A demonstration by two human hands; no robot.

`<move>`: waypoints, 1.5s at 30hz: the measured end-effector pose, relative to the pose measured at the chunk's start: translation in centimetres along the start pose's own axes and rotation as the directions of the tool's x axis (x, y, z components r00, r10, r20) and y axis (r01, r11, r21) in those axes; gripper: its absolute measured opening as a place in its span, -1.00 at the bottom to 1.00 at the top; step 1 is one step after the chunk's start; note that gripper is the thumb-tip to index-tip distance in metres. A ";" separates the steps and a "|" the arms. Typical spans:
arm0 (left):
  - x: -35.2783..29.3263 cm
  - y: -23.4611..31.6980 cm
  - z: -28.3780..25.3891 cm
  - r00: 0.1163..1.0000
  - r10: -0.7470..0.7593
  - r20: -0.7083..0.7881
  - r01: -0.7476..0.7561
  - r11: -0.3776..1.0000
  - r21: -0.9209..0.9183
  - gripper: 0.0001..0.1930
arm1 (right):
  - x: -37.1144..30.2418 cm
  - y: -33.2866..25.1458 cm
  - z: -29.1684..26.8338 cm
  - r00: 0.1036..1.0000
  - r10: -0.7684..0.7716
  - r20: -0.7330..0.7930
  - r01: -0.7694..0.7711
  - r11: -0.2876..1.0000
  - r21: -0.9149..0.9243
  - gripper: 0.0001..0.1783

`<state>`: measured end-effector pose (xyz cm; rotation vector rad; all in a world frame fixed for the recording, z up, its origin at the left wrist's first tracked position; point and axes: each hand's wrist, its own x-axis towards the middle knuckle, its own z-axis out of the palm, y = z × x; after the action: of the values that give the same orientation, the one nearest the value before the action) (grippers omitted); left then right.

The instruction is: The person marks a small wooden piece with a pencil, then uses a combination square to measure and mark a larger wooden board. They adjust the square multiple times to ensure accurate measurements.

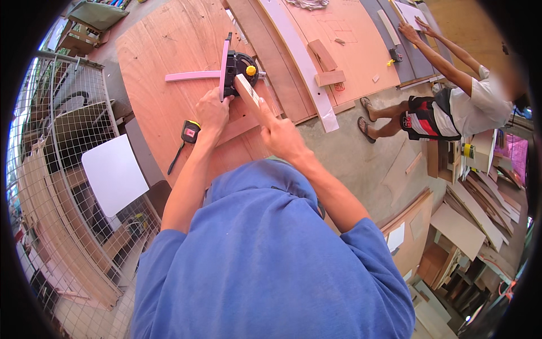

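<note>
My left hand (213, 110) is closed at the near end of a black tool (230, 73) with a round body and a yellow knob (251, 70). A pale pink strip (224, 65) runs along the tool's left side. My right hand (284, 135) grips a short wooden stick (251, 99), index finger stretched along it, and the stick's far end reaches the tool's round part. Another pink strip (195, 75) lies to the tool's left on a plywood sheet (158, 45). Left of my left wrist sits a black and yellow tape measure (191, 131).
To the right are long boards (299, 56) and two wood blocks (330, 77). A co-worker (451, 101) stands at the far right with both hands on a white sheet (412, 17). Wire mesh (68, 164) borders the left; stacked panels (480, 209) fill the right.
</note>
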<state>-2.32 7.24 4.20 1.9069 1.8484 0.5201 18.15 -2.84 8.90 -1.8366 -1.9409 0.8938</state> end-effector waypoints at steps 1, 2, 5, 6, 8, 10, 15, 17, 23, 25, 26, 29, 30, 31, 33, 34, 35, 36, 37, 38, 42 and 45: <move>0.0 -0.2 0.1 1.000 0.003 -0.009 -0.003 1.000 0.003 -0.73 | 0.2 -0.4 -1.4 1.000 0.005 0.005 -0.005 1.000 -0.015 -0.12; 0.0 -0.3 0.1 1.000 0.006 -0.019 -0.006 1.000 0.007 -0.73 | 0.4 -0.7 -2.2 1.000 0.010 0.009 -0.010 0.999 -0.031 -0.13; 0.0 0.4 0.0 1.000 0.024 -0.020 -0.024 0.999 -0.031 -0.72 | -0.5 0.0 0.6 0.988 0.009 -0.156 0.001 0.998 0.063 -0.13; -0.1 0.2 -0.1 1.000 0.017 -0.019 -0.018 0.999 -0.046 -0.72 | -0.4 0.0 0.5 0.994 0.013 -0.112 -0.004 0.997 0.077 -0.12; 0.1 -0.4 0.7 0.997 0.043 -0.058 -0.045 0.998 -0.040 -0.69 | 0.0 0.1 0.0 1.000 0.020 -0.023 -0.017 0.994 0.104 -0.11; 0.2 -0.7 0.6 0.997 0.059 -0.058 -0.061 0.997 -0.038 -0.68 | 0.1 -0.2 -1.9 0.999 0.026 0.044 -0.029 0.995 0.091 -0.07; 0.5 -0.1 -1.2 0.999 0.001 0.049 0.000 1.000 -0.017 -0.75 | -2.2 -2.0 -3.7 0.999 0.038 0.033 -0.043 0.984 0.172 -0.01; 0.7 0.1 -1.7 0.998 -0.017 0.068 0.017 1.000 0.000 -0.72 | -3.1 -1.7 -4.1 0.997 -0.009 -0.083 0.031 0.960 0.278 -0.02; 1.8 1.8 -1.6 1.000 0.011 0.001 -0.011 0.991 0.134 -0.54 | -0.1 3.6 -4.9 0.934 -0.183 -0.308 0.212 0.975 0.065 -0.07; 2.6 2.5 -1.5 0.993 0.038 -0.108 -0.031 0.997 0.065 -0.52 | 1.4 4.7 -5.0 0.957 -0.161 -0.243 0.168 0.986 0.006 -0.09; 3.8 2.2 -0.7 0.976 0.078 -0.205 -0.077 0.997 0.014 -0.53 | 2.1 5.0 -4.8 0.966 -0.143 -0.214 0.144 0.990 -0.012 -0.10; 7.2 1.8 0.7 0.979 0.048 -0.197 -0.067 0.994 -0.092 -0.54 | 4.1 6.2 -4.2 0.976 -0.162 -0.146 0.156 0.986 -0.050 -0.12; 8.1 1.7 0.9 0.990 0.028 -0.140 -0.045 0.992 -0.119 -0.55 | 4.5 6.4 -3.9 0.975 -0.175 -0.137 0.169 0.984 -0.059 -0.12; 8.6 1.8 1.3 0.999 0.017 -0.051 -0.019 0.999 -0.037 -0.57 | 5.0 6.6 -3.7 0.970 -0.199 -0.143 0.193 0.980 -0.056 -0.13; 8.4 1.3 1.8 0.994 0.020 -0.106 -0.032 0.993 -0.111 -0.59 | 5.7 6.8 -3.7 0.958 -0.241 -0.157 0.236 0.970 -0.050 -0.13; 8.3 1.0 2.1 0.991 0.021 -0.131 -0.041 0.988 -0.147 -0.60 | 5.9 6.6 -3.7 0.948 -0.259 -0.187 0.259 0.966 -0.024 -0.14; 8.2 0.7 2.3 0.989 0.006 -0.150 -0.033 0.983 -0.180 -0.63 | 6.0 6.5 -3.7 0.937 -0.275 -0.216 0.283 0.959 0.003 -0.14; 8.0 0.9 2.2 0.991 -0.006 -0.135 -0.019 0.982 -0.186 -0.63 | 6.1 6.4 -3.7 0.926 -0.285 -0.248 0.301 0.953 0.028 -0.14; 7.8 1.0 2.1 0.993 -0.018 -0.119 -0.005 0.981 -0.192 -0.63 | 6.2 6.7 -3.7 0.927 -0.306 -0.217 0.316 0.948 0.014 -0.15; 7.8 1.1 1.9 0.994 -0.030 -0.103 0.009 0.980 -0.198 -0.63 | 6.4 7.1 -3.6 0.927 -0.327 -0.185 0.333 0.943 0.001 -0.15; 7.6 1.8 1.4 0.994 -0.051 -0.095 0.030 0.978 -0.209 -0.64 | 6.6 7.3 -3.4 0.937 -0.287 -0.199 0.292 0.956 -0.005 -0.16; 7.6 1.7 1.6 0.992 -0.051 -0.112 0.026 0.977 -0.213 -0.64 | 6.7 6.9 -3.7 0.913 -0.300 -0.278 0.331 0.941 0.069 -0.16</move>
<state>0.28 14.75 3.59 1.7302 1.8167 0.7968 25.00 4.37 6.03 -1.4358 -1.8998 0.6087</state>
